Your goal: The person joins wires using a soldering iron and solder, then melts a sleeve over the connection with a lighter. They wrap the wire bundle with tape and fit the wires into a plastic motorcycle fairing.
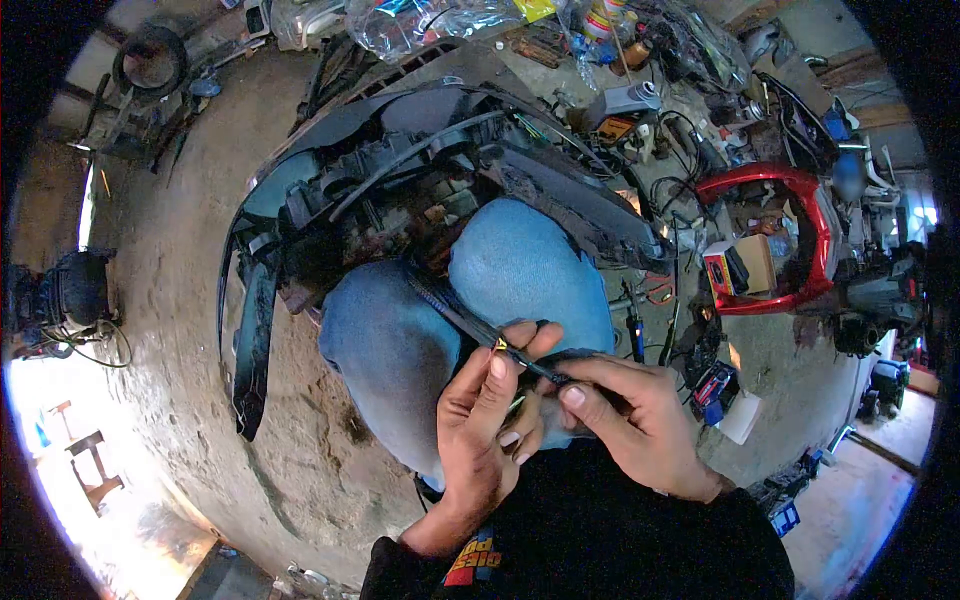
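A dark wire bundle (452,308) runs from between my knees down into my two hands. My left hand (482,412) pinches it between thumb and fingers, beside a small yellow spot on the bundle. Just to the right, my right hand (638,418) grips the same bundle with thumb and forefinger, close to a black wrapped stretch. A thin pale-green strand shows beneath, near my left fingers. What lies under the curled fingers is hidden. Both hands are above my lap, over blue jeans (525,260).
In front of my knees lies a large dark plastic vehicle panel (590,205). To the right are a red plastic frame (765,180), an open cardboard box (755,265) and tangled cables. A grey bottle (628,100) and plastic bags lie farther off. A tyre (150,62) rests at the upper left.
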